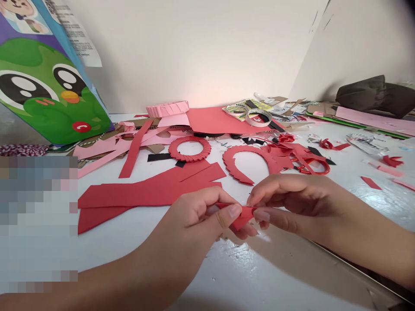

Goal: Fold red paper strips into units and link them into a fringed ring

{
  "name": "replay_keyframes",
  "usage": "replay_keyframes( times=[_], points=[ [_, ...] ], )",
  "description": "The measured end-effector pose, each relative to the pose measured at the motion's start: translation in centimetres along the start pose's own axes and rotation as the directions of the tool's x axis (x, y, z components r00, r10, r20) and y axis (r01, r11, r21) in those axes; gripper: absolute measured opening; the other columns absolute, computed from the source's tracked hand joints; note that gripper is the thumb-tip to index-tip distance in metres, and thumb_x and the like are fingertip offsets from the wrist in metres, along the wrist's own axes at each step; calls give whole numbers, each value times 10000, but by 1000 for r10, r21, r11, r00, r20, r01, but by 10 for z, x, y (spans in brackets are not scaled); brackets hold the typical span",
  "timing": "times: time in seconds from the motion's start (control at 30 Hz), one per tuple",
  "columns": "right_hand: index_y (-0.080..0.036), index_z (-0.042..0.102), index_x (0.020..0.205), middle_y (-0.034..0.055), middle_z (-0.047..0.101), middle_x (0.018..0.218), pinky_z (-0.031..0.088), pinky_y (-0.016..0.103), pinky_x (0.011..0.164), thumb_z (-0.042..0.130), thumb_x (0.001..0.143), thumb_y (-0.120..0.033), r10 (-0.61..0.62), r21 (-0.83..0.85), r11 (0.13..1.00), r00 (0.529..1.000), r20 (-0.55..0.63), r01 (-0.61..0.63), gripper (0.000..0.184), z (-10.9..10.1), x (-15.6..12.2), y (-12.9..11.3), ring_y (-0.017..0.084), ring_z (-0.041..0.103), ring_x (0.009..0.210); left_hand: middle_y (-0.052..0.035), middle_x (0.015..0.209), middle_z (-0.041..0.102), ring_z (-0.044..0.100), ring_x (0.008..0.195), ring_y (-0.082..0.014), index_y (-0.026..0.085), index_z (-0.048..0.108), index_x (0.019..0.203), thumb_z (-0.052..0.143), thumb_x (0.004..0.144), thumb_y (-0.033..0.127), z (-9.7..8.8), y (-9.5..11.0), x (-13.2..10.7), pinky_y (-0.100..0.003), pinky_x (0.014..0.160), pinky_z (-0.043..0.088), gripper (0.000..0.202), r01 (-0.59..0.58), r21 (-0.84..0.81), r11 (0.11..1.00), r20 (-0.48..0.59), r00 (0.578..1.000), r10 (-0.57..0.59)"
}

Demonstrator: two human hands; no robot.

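Between my two hands is a small folded piece of red paper (243,218), held above the table's front edge. My left hand (207,214) pinches its left side, thumb on top and fingers beneath. At its right end, my right hand (285,201) grips the paper between thumb and fingertips. Just behind my hands lies a curved chain of folded red paper (229,162), open at the bottom. A closed ring of folded red paper (173,149) rests to its left. Flat red paper strips (129,194) spread out beside my left hand.
Pink paper strips (100,149) and a pink folded ring (167,109) lie at the back left. Tape rolls (258,123) sit on a red sheet (210,119). A green cartoon box (48,86) stands at left. Dark cloth (372,97) lies at far right. Red scraps (371,182) dot the right side.
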State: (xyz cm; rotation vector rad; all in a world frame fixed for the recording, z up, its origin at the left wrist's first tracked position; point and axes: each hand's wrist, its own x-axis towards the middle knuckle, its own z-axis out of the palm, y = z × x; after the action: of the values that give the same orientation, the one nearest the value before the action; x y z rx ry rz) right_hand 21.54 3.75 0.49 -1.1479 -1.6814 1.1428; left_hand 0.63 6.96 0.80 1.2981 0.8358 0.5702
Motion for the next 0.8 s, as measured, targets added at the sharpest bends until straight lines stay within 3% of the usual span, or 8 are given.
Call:
replay_keyframes(
  times=[0.3, 0.6, 0.7, 0.8],
  points=[
    [-282, 744, 898, -36, 757, 776, 542, 176, 647, 714, 928, -329, 13, -11, 1000, 1000, 24, -13, 63, -1, -2, -2, 106, 674, 704, -1, 807, 798, 683, 785, -125, 210, 697, 792, 569, 997, 309, 0, -2, 1, -202, 729, 508, 261, 6, 0, 1000, 17, 1000, -6],
    [-280, 737, 885, -39, 756, 782, 540, 199, 664, 701, 905, -219, -12, 3, 1000, 999, 33, 12, 73, 2, -1, -1, 117, 686, 726, 8, 787, 785, 699, 776, -133, 211, 704, 776, 675, 937, 330, -2, -1, -2, -223, 747, 539, 202, 30, 53, 998, 28, 999, -32],
    [-283, 736, 914, -33, 751, 783, 540, 208, 656, 717, 915, -296, 43, 48, 998, 999, 30, -44, 24, 1, -3, -5, 123, 676, 717, 11, 771, 782, 694, 758, -133, 215, 694, 767, 671, 938, 302, -2, -1, -1, -224, 728, 541, 193, 7, 48, 999, 10, 1000, -7],
    [-276, 744, 911, -31, 722, 744, 537, 212, 675, 675, 947, -434, 116, 70, 991, 993, -34, -113, 176, 0, -3, -9, 120, 661, 693, 20, 789, 784, 690, 748, -121, 221, 685, 777, 644, 955, 257, -1, 0, 1, -212, 721, 538, 186, -11, 32, 999, 1, 1000, 11]
  ],
)
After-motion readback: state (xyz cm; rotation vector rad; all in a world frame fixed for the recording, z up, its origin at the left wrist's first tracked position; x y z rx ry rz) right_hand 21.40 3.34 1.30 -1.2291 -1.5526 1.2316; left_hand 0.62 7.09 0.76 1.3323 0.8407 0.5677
